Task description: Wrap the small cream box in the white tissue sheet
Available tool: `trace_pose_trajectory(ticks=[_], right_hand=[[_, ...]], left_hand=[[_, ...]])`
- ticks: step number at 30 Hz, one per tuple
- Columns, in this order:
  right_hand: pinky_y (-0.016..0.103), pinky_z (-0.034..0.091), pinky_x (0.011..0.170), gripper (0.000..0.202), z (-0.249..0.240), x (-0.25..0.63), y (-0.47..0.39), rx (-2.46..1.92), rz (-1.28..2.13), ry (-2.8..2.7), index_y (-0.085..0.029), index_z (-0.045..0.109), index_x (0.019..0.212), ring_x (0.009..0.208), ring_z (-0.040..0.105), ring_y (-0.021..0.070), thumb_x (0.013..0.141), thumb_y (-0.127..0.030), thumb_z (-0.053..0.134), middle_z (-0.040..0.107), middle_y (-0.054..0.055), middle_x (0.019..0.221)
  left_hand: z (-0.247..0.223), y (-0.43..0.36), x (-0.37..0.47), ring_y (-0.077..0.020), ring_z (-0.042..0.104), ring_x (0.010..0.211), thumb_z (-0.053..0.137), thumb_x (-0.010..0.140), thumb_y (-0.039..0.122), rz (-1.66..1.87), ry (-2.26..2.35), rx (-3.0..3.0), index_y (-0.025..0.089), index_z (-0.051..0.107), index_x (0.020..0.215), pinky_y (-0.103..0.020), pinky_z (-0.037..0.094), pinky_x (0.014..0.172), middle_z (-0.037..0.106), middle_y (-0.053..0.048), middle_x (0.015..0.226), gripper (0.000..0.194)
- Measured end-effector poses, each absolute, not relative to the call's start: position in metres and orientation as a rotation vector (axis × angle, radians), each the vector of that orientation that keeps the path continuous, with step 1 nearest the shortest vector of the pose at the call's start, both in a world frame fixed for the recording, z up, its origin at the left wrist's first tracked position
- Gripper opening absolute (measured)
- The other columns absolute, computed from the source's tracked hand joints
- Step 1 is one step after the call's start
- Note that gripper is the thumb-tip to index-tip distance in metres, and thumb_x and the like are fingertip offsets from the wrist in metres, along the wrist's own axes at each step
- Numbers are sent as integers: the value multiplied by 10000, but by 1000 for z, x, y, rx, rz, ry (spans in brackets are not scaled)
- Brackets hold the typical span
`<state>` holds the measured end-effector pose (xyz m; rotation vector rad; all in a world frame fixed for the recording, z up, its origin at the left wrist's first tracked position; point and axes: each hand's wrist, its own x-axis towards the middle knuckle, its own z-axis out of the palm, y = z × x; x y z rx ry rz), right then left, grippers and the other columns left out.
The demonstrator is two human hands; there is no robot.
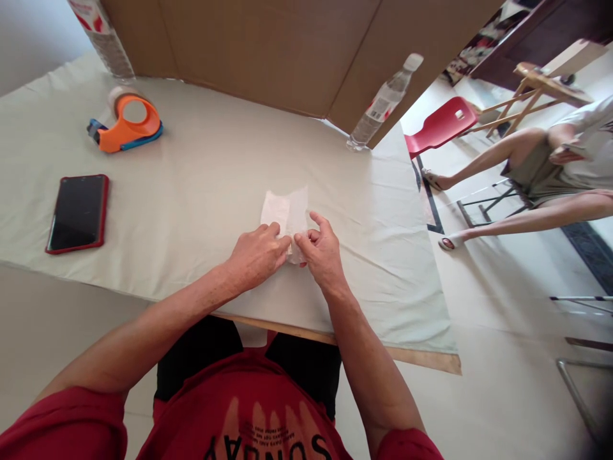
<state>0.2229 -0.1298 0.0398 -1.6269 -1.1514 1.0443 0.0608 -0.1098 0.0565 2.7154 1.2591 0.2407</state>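
A thin white tissue-like sheet, partly see-through along its right side, stands up a little from the cloth near the front of the table. My left hand has its fingers closed on the sheet's lower middle. Close beside it, my right hand pinches the lower right part between thumb and curled fingers, its index finger raised. The two thumbs almost meet. Under my fingers the sheet's near edge is crumpled and partly hidden; whether it is paper or plastic I cannot tell.
On the left lie a phone in a red case and an orange tape dispenser. Water bottles stand by the cardboard panel at the back. Beyond the table's right edge are a red chair and a seated person.
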Motion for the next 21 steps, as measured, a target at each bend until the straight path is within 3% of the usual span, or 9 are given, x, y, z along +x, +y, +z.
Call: trace_pose_trajectory(ticks=[7,11,15,21], right_hand=[[242,474,460,773,49,214,-135,-1559,1090,-1111,-136,374,1476,580,558,123,804,-422,627,628,-17,800],[266,490,530,689,55,216,-142,-1567,1098,-1230,-134,418,1462,633,625,131,848,-406,574,727,72,998],[316,530,677,622,52,220,-147,-1490,1054,-1444,-159,459,1435,706,632,137,835,-291,561,736,108,1142],[324,533,712,614,48,224,-148,-1484,868,-1747,-197,418,1474,724,637,146,876,-255,545,725,100,1202]], left_hand=[[54,-107,60,-211,655,868,524,933,188,366,1298,2551,178,646,1058,-260,446,605,665,-93,1013,175],[47,-107,59,-221,668,930,555,899,185,521,1293,2470,184,555,1229,-273,485,662,675,-96,1081,330],[38,-108,58,-206,665,941,557,886,187,655,1276,2425,191,518,1263,-274,499,670,631,-113,1209,378],[35,-106,54,-161,628,809,580,854,194,754,1197,2297,195,509,1294,-291,518,684,609,-105,1222,446]])
